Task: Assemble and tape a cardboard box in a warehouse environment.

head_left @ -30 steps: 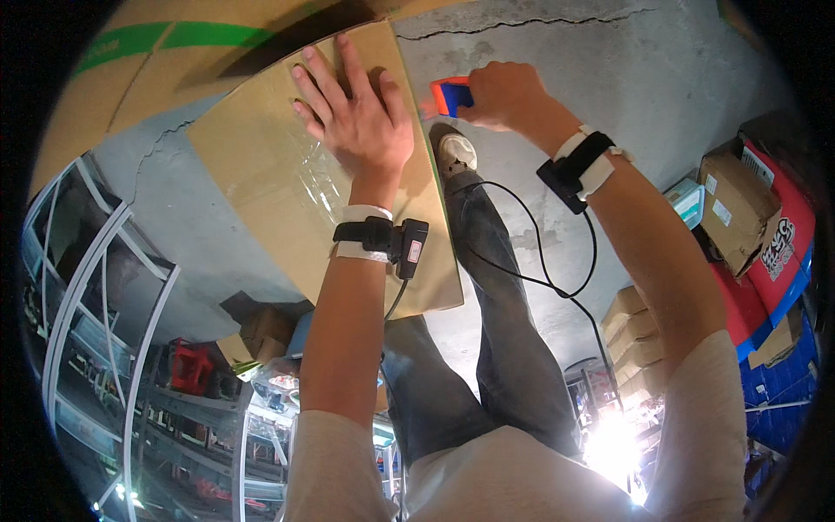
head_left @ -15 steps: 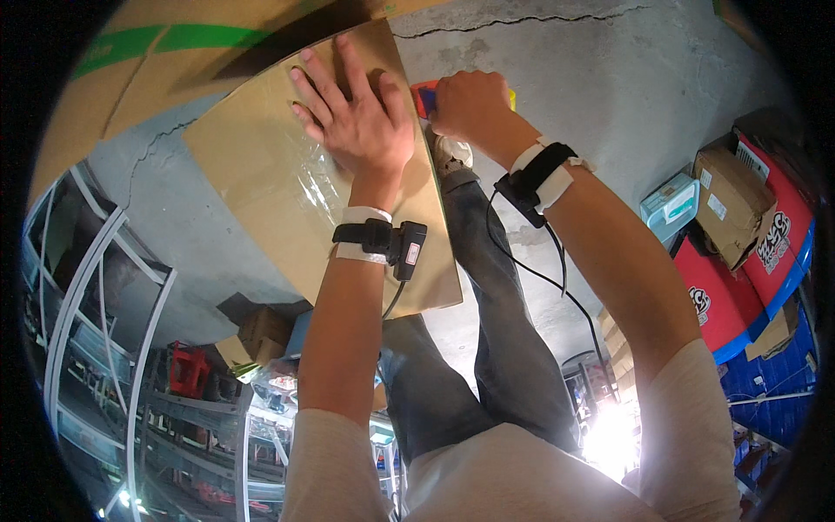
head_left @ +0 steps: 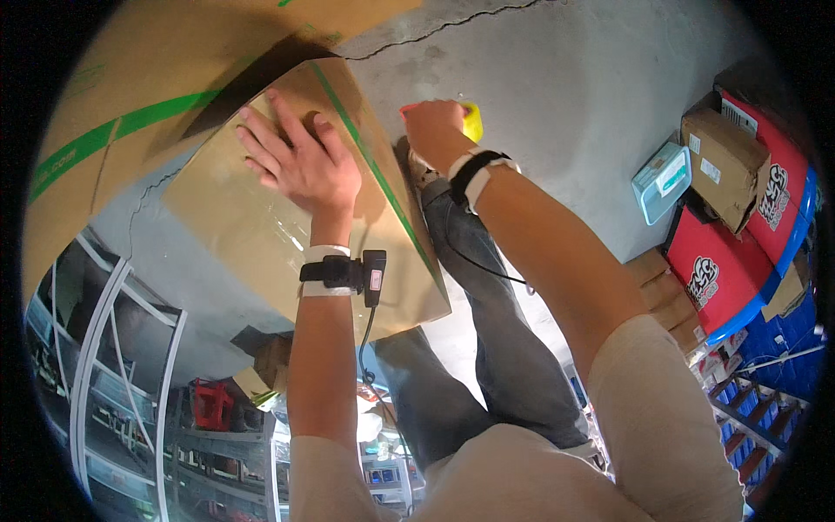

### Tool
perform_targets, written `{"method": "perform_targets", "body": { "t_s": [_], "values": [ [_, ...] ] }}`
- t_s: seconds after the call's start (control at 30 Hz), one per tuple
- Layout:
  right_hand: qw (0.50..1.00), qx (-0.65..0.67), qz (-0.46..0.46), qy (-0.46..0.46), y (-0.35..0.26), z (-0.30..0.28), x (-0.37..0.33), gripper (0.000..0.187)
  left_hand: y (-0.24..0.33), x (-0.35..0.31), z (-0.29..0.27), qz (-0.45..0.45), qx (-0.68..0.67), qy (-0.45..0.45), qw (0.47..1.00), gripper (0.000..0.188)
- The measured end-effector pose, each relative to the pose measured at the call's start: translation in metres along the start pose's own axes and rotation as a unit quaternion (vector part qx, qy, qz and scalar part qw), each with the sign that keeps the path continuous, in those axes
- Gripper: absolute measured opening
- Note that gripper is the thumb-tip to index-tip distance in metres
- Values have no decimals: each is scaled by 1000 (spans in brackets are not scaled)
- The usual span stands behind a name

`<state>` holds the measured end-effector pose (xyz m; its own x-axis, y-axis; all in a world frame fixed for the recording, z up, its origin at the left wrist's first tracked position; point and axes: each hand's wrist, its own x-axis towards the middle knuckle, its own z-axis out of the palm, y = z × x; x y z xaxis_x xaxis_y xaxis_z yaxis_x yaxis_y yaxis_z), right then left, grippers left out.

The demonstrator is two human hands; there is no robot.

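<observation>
Resting under the left hand [head_left: 315, 174], a closed carton [head_left: 261, 228] hides its inside.

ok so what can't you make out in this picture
All in the head view:
Orange and yellow item: most of it is hidden by the right hand around it.
Carton: the patch under the left hand is covered by that hand; its underside faces away.
Large box with a green stripe: cut off by the picture's dark rim.
Metal shelves: their contents are too small and dim to tell.
</observation>
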<state>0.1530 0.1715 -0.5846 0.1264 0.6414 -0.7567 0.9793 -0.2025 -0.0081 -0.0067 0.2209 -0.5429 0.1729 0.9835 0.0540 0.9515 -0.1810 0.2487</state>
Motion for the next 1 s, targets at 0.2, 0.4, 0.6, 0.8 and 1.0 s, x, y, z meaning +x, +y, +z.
{"method": "perform_targets", "body": {
  "t_s": [0.2,0.4,0.6,0.8,1.0],
  "values": [
    [967,214,115,-82,32,-5,-55,31,1,4,-1,-2,-19,10,1000,63],
    [956,270,-54,97,-3,-23,-119,29,-7,2,-5,-7,7,-10,1000,63],
    [971,149,-159,100,-26,-40,-102,19,-3,1,-4,18,15,-5,1000,64],
    [975,129,-162,78,-23,-3,-37,23,0,2,0,7,4,-4,1000,64],
    [975,163,-150,11,-19,24,-29,33,-2,3,-11,16,-22,4,1000,71]
  ]
}}
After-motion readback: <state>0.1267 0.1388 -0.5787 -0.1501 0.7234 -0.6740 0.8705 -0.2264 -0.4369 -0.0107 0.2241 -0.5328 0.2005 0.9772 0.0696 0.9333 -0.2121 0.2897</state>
